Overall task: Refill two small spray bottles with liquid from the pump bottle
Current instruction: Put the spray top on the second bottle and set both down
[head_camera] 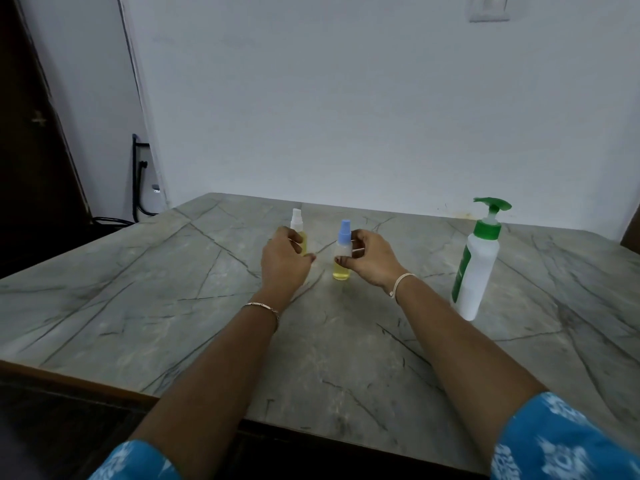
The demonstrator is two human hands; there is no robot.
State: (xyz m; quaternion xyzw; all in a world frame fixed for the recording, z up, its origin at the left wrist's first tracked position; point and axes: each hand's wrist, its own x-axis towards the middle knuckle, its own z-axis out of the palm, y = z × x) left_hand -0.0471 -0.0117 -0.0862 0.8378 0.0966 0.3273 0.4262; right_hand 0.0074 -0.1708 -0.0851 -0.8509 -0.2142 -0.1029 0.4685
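Note:
Two small clear spray bottles stand on the marble table (pixel 173 306), each partly filled with yellow liquid. My left hand (pixel 285 263) curls around the white-capped spray bottle (pixel 297 221), hiding its lower half. To its right is the blue-capped spray bottle (pixel 341 271), which my right hand (pixel 372 259) grips at mid-body with thumb and fingers. The white pump bottle (pixel 476 271), with a green pump head and green label, stands upright further right, apart from both hands.
A white wall runs right behind the table's far edge. Off the table's left side are a dark door (pixel 31 133) and black cables (pixel 138 181) in the corner. The table's near edge lies under my forearms.

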